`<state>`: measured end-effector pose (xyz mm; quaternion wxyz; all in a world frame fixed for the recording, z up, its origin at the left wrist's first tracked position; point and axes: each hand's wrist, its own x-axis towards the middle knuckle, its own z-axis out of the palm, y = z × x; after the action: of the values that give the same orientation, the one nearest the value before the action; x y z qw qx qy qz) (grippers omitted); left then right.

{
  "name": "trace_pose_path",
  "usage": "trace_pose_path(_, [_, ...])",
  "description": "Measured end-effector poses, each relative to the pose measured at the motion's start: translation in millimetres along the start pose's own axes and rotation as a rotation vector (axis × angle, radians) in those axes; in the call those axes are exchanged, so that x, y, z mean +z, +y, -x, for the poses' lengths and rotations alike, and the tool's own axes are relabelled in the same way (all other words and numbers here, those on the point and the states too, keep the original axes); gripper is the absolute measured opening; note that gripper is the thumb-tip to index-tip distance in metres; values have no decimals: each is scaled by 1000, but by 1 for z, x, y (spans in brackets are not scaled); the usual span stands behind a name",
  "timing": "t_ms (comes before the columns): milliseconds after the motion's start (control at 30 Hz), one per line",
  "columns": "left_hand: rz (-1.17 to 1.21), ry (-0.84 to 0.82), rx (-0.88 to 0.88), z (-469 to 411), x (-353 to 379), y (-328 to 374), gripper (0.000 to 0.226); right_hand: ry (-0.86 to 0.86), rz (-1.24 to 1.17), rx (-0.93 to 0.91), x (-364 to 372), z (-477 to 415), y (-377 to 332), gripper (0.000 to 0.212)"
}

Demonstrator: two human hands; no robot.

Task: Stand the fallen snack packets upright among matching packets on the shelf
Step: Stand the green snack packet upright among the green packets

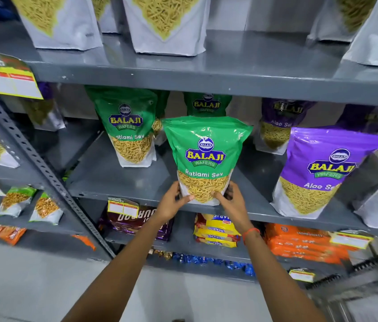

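Note:
A green Ratlami Sev packet point(204, 156) stands upright at the front edge of the grey middle shelf point(118, 182). My left hand point(174, 202) grips its lower left corner and my right hand point(231, 201) grips its lower right corner, thumbs on the front. Another green Ratlami Sev packet point(128, 126) stands upright to the left, further back. A third green packet point(207, 104) stands behind the held one, mostly hidden.
Purple Aloo Sev packets point(322, 173) stand to the right on the same shelf. White sev pouches point(164, 24) line the upper shelf. Biscuit packs point(217, 231) and orange packs point(299, 245) fill the shelf below. A perforated steel upright point(32, 154) stands at the left.

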<state>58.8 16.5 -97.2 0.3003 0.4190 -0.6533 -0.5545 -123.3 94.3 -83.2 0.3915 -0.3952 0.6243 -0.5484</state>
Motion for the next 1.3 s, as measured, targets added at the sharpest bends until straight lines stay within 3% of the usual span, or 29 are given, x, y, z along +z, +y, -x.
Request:
trace_pose_path(133, [-20, -23, -30, 2, -2, 7, 45, -16, 12, 19, -1, 1, -3, 41])
trace_pose_path(233, [-26, -43, -66, 7, -2, 11, 54, 37, 30, -10, 5, 12, -10, 62])
trace_pose_path(300, [-67, -3, -41, 13, -2, 16, 75, 270, 169, -170, 18, 24, -21, 73])
trace_pose_path(367, [-184, 142, 33, 21, -7, 24, 87, 458, 319, -445, 38, 34, -34, 64])
trace_pose_path(400, [-237, 226, 104, 24, -12, 29, 85, 471, 353, -571, 51, 39, -41, 60])
trace_pose_path(467, [-295, 353, 249, 27, -27, 37, 82, 379, 390, -759, 82, 44, -52, 56])
trace_pose_path(567, [-320, 470, 334, 22, -62, 43, 78, 199, 405, -841, 136, 36, -59, 55])
trace_pose_path(733, [-178, 601, 159, -10, -142, 19, 82, 24, 362, -591, 218, -14, -55, 58])
trace_pose_path(867, [-58, 427, -83, -52, -197, -6, 95, -8, 250, -185, 236, -81, -49, 72])
trace_pose_path(933, [12, 324, -148, -73, -215, -14, 82, -104, 199, -27, 232, -108, -46, 82])
trace_pose_path(967, [9, 290, -146, -81, -222, -18, 64, -173, 181, 22, 230, -119, -45, 81])
trace_pose_path(1033, [-9, 258, -114, -88, -230, -23, 34, -229, 159, 46, 228, -129, -43, 68])
trace_pose_path(1133, [3, 213, -100, -73, -235, -28, 29, -182, 142, 11, 224, -114, -44, 45])
trace_pose_path(1300, [40, 188, -41, -16, -237, -46, 29, -185, 137, -55, 221, -56, -26, 40])
